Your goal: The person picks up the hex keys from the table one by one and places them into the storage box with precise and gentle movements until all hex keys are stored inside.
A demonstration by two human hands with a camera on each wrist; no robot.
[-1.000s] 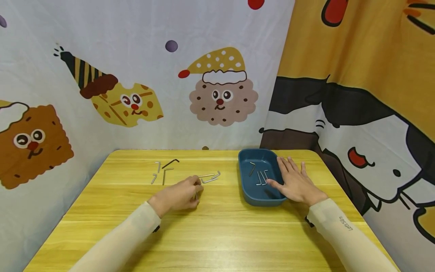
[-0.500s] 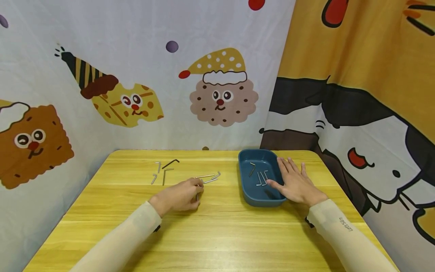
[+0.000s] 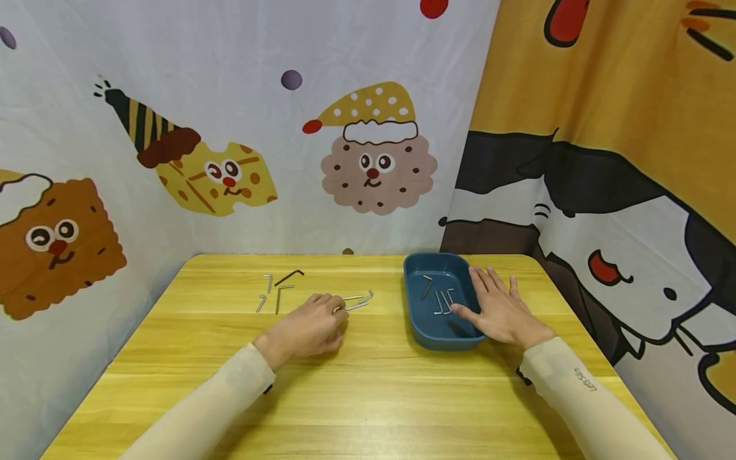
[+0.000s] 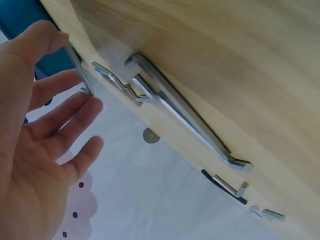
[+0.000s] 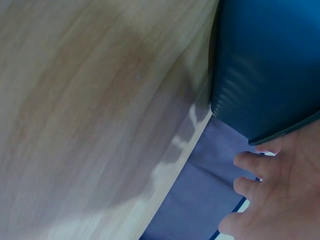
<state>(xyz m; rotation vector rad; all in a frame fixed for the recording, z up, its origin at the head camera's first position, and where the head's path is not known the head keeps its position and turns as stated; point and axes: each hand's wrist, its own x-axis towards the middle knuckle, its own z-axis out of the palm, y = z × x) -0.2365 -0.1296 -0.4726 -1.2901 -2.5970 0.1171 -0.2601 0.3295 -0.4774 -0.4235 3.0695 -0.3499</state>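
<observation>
My left hand (image 3: 310, 326) is low over the middle of the table, palm and curled fingers showing in the left wrist view. Its thumb and fingers pinch a slim silver hex key (image 4: 79, 67), which the hand hides in the head view. Just beyond the fingertips lie a brass-toned hex key (image 3: 352, 298) and silver hex keys (image 3: 357, 306). On the right, my right hand (image 3: 500, 310) rests on the side rim of a blue tray (image 3: 445, 344), fingers straight and thumb reaching over the inside. Several hex keys (image 3: 443, 302) lie on the tray's floor.
Left of my left hand, a black hex key (image 3: 289, 276) and several others, including a long dull one (image 3: 279, 299), are spread on the wooden table (image 3: 368, 409). A printed curtain (image 3: 241, 230) stands behind the table's far edge.
My left hand has turned slightly and its fingertips have shifted a little; the key seen below its fingers before is now hidden in the head view. My right hand and the tray stay put.
</observation>
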